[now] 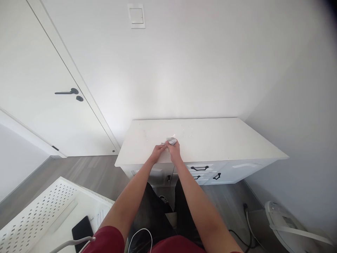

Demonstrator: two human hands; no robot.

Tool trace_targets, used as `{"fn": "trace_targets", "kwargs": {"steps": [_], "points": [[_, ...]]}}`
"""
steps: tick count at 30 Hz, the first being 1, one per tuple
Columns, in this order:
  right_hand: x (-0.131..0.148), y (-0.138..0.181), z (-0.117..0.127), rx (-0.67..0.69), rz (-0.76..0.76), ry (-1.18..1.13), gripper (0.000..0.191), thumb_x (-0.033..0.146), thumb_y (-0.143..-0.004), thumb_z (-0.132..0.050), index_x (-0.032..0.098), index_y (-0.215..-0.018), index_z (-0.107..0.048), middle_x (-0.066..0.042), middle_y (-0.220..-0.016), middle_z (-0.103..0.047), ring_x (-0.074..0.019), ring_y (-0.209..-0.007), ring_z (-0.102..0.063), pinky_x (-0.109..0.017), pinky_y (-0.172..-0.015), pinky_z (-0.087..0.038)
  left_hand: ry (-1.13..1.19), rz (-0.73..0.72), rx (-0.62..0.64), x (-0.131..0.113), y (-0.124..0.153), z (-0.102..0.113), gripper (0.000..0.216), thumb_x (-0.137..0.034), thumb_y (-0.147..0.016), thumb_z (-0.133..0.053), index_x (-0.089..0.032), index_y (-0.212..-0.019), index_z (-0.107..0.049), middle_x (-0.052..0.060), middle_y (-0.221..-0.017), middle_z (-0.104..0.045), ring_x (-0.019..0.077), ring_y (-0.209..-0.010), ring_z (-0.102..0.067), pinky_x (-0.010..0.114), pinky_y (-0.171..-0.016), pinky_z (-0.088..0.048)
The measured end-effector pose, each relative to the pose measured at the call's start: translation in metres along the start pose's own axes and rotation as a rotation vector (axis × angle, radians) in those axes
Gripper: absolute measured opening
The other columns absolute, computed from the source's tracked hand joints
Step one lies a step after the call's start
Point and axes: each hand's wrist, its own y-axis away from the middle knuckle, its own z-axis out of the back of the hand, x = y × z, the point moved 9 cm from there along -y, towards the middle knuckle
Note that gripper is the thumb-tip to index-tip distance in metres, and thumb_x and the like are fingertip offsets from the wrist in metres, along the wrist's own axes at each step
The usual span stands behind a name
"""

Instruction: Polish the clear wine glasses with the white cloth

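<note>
Both my arms reach forward over a low white cabinet (223,140). My left hand (158,151) and my right hand (174,149) meet above the front part of its top, fingers pinched together. Between them is a small pale, crumpled thing (171,141), perhaps a bit of wrapper or tissue; I cannot make out what it is. The right hand's fingers close on it from below, and the left hand's fingertips touch its left end.
The cabinet has black drawer handles (199,168) on its front. A white door with a black lever (67,92) stands at the left. A perforated white panel (39,214) with a black phone (82,229) lies at lower left. A white device and cables (284,221) sit at lower right.
</note>
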Motion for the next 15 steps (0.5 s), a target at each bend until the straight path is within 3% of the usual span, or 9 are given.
{"fn": "trace_targets", "kwargs": {"steps": [3,6,10,12,15], "points": [[0.009,-0.001,0.011,0.042,-0.017,0.007,0.044,0.055,-0.078,-0.069,0.023,-0.104,-0.054,-0.005,-0.099,-0.067,-0.0199,-0.087,-0.065,-0.034,-0.077,-0.054,0.07,-0.009,-0.035,-0.006,0.002,0.003,0.053,-0.061,-0.079,-0.078,-0.017,-0.107,-0.078,0.014,-0.112,-0.077,0.0277,-0.106,-0.07,0.038,-0.09,-0.054],[0.011,0.022,0.007,0.257,-0.096,0.045,0.044,0.061,-0.078,-0.072,0.021,-0.088,-0.058,-0.003,-0.076,-0.065,-0.0202,-0.068,-0.063,-0.035,-0.064,-0.054,0.143,-0.023,-0.035,-0.017,0.008,-0.004,0.065,-0.069,-0.08,-0.073,-0.018,-0.121,-0.073,0.019,-0.129,-0.072,0.0298,-0.117,-0.068,0.041,-0.096,-0.054],[0.005,0.074,-0.001,0.53,-0.169,0.119,0.044,0.063,-0.086,-0.063,0.022,-0.073,-0.056,-0.003,-0.062,-0.059,-0.0229,-0.062,-0.064,-0.037,-0.06,-0.053,0.195,0.096,0.061,-0.025,0.024,-0.037,0.063,-0.065,-0.079,-0.076,-0.015,-0.118,-0.071,0.021,-0.114,-0.075,0.0316,-0.1,-0.074,0.04,-0.08,-0.059],[0.004,0.089,0.001,0.561,-0.168,0.171,0.041,0.06,-0.091,-0.056,0.022,-0.074,-0.056,-0.004,-0.065,-0.06,-0.0243,-0.067,-0.065,-0.038,-0.064,-0.053,0.068,0.122,-0.061,-0.03,0.032,-0.04,0.052,-0.052,-0.075,-0.085,-0.016,-0.11,-0.071,0.015,-0.096,-0.077,0.0275,-0.084,-0.074,0.036,-0.068,-0.058],[0.009,0.09,0.01,0.486,-0.124,0.274,0.026,0.048,-0.089,-0.063,0.023,-0.086,-0.058,-0.008,-0.079,-0.065,-0.0275,-0.083,-0.065,-0.041,-0.075,-0.051,-0.168,-0.037,-0.359,-0.058,0.046,-0.032,0.037,-0.04,-0.072,-0.087,-0.018,-0.097,-0.07,0.01,-0.089,-0.076,0.023,-0.079,-0.072,0.034,-0.068,-0.056]]}}
